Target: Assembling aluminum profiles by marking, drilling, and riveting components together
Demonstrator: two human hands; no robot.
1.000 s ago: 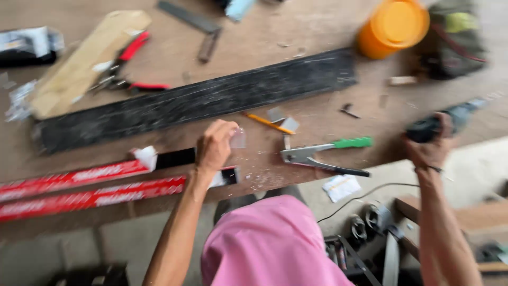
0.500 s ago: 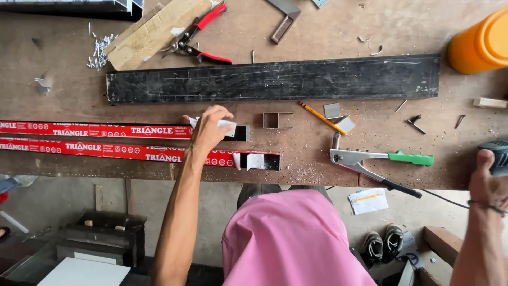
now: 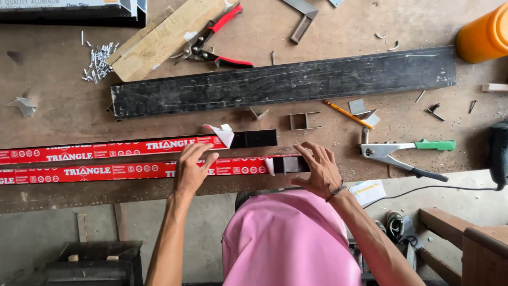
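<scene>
We see two red-wrapped aluminium bars lying side by side along the workbench's near edge. The nearer bar (image 3: 132,170) has the left hand (image 3: 191,172) resting flat on its wrap, fingers spread, gripping nothing. The right hand (image 3: 319,170) is also spread wide, fingertips at that bar's bare black end. Beyond it lies the farther bar (image 3: 106,150), then a long black plank (image 3: 286,82). Right of the bars sits a green-handled rivet gun (image 3: 402,152).

We see the two red-wrapped bars (image 3: 106,159) run off the workbench's left edge of view, their far ends unseen. The orange container (image 3: 484,34) at the right corner and the black tool (image 3: 499,153) below it are cropped. The left hand (image 3: 191,172) covers part of the nearer bar.
</scene>
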